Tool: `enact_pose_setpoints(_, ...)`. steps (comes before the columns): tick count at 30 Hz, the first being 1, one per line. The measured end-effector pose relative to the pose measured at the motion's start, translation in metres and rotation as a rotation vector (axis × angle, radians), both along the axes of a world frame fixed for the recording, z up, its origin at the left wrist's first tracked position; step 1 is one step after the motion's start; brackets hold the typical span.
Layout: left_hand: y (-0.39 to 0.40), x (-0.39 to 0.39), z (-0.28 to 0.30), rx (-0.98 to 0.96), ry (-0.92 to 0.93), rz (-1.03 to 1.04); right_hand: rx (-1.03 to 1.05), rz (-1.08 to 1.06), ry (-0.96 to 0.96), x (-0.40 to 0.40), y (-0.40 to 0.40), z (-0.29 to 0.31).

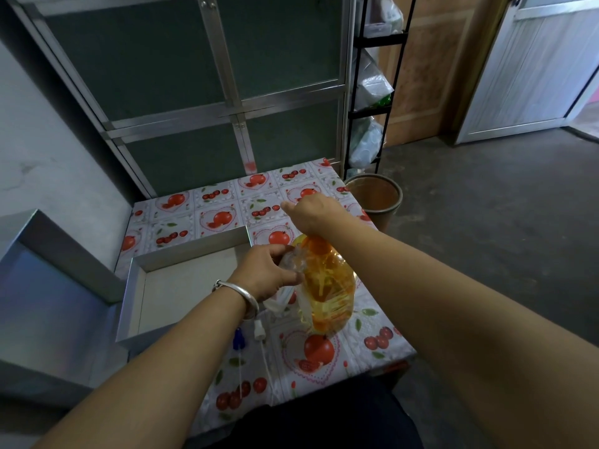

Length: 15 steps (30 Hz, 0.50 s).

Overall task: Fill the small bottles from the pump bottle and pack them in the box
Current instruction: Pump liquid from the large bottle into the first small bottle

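Head view: right hand fingers curled atop pump bottle, pump hidden. Left hand fingers wrapped round small clear bottle, touching pump bottle. Box just left of fingers.

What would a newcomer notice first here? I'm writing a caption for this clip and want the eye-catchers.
The orange pump bottle at the table's middle, the right hand on its top and the left hand holding a small clear bottle against it. Left of them sits an open, empty grey box on the fruit-print tablecloth.
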<state>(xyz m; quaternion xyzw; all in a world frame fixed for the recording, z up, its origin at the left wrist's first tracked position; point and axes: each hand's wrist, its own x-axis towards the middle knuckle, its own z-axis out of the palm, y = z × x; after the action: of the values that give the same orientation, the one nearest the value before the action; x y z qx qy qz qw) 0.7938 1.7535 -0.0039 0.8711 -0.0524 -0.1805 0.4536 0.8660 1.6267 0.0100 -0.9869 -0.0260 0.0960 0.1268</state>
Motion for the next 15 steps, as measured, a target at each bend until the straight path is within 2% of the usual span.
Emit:
enact_pose_setpoints(5,-0.001,-0.002,0.0,0.003,0.007,-0.003,0.002,-0.028,-0.096,-0.008,0.002,-0.001)
enact_pose_setpoints(10,0.0,-0.003,0.003,0.008,-0.003,-0.001,0.019,-0.021,0.019,-0.004,0.001,0.001)
enact_pose_setpoints(15,-0.001,-0.002,0.003,-0.01,0.012,-0.004,0.044,-0.092,-0.034,0.001,0.001,-0.008)
